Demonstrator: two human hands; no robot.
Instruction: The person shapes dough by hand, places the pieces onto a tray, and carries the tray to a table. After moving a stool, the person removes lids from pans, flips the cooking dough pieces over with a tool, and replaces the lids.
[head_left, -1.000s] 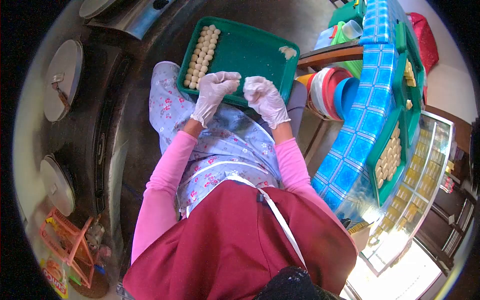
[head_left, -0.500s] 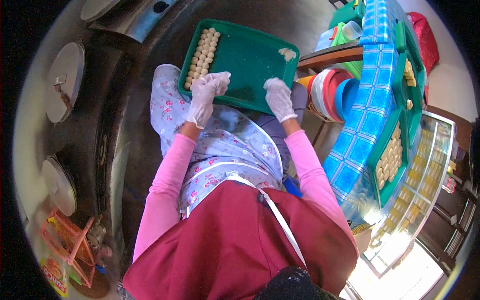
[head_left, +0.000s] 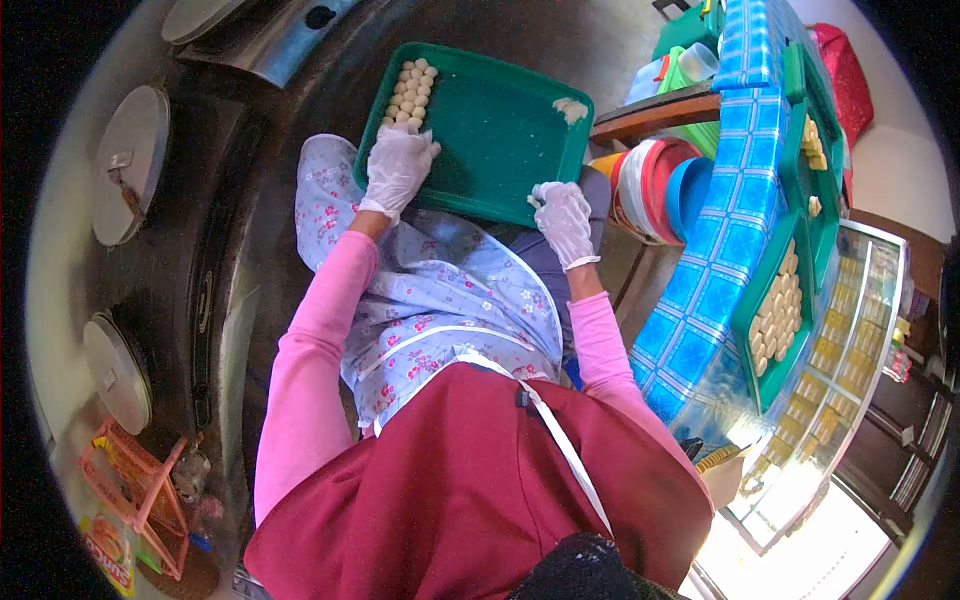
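Note:
A green tray [head_left: 490, 140] rests across my lap. Rows of small white dough balls [head_left: 412, 90] line its left end, and a lump of dough [head_left: 571, 109] sticks near its upper right corner. My left hand [head_left: 399, 170], in a clear glove, is over the lower end of the rows, hiding some balls; its fingers are bent, and what they hold is hidden. Also gloved, my right hand [head_left: 562, 217] has its fingers curled at the tray's lower right edge, with a small pale bit at the fingertips.
To the right, a table with a blue checked cloth [head_left: 700, 260] bears green trays of pale pieces [head_left: 778, 310]. Red and blue tubs [head_left: 690, 200] stand beside it. Round lids [head_left: 130, 165] and an orange rack [head_left: 135, 480] are at left.
My left hand has moved left onto the lower end of the rows. My right hand has shifted down to the tray's edge. The tray has shifted slightly.

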